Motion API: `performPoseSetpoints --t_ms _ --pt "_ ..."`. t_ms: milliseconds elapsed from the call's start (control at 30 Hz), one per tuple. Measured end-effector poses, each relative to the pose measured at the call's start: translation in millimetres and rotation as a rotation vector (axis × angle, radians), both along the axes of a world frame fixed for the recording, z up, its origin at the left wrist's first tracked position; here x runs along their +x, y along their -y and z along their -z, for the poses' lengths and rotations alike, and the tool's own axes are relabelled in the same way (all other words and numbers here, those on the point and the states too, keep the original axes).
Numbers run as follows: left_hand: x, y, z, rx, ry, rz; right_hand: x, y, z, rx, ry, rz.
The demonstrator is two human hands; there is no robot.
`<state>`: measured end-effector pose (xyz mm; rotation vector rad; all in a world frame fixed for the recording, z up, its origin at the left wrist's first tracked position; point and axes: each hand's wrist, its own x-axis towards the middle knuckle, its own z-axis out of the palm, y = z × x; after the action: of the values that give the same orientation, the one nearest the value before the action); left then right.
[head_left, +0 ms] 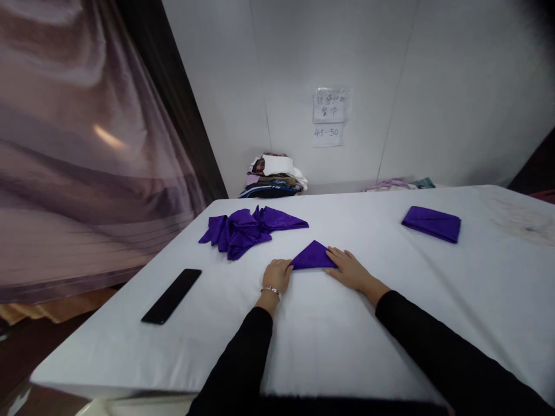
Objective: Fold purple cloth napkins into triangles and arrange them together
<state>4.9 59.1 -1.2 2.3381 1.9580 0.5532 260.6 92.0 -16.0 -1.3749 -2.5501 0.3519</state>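
Black phone (pixel 172 296), stacked clothes (pixel 277 167)

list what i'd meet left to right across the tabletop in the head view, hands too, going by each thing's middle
Phone, crumpled purple cloth, left hand, purple triangle, right hand, flat purple bundle.

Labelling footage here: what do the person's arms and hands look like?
Plain black long sleeves end short of the wrists. A shiny, narrow silver-coloured bracelet sits just behind the left hand; the right hand has none. Neither is gloved.
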Motion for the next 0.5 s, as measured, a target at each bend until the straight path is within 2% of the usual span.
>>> performPoseSetpoints --t_ms 267,500 --pt "-7.5 -2.2 -2.2 0.023 -0.033 -0.01 -2.2 4.2 -8.9 0.009 -0.032 0.032" --pt "-11.9 -5.2 3.5 0.043 0.021 0.11 -6.3 7.2 -18.4 0.025 -0.027 0.052"
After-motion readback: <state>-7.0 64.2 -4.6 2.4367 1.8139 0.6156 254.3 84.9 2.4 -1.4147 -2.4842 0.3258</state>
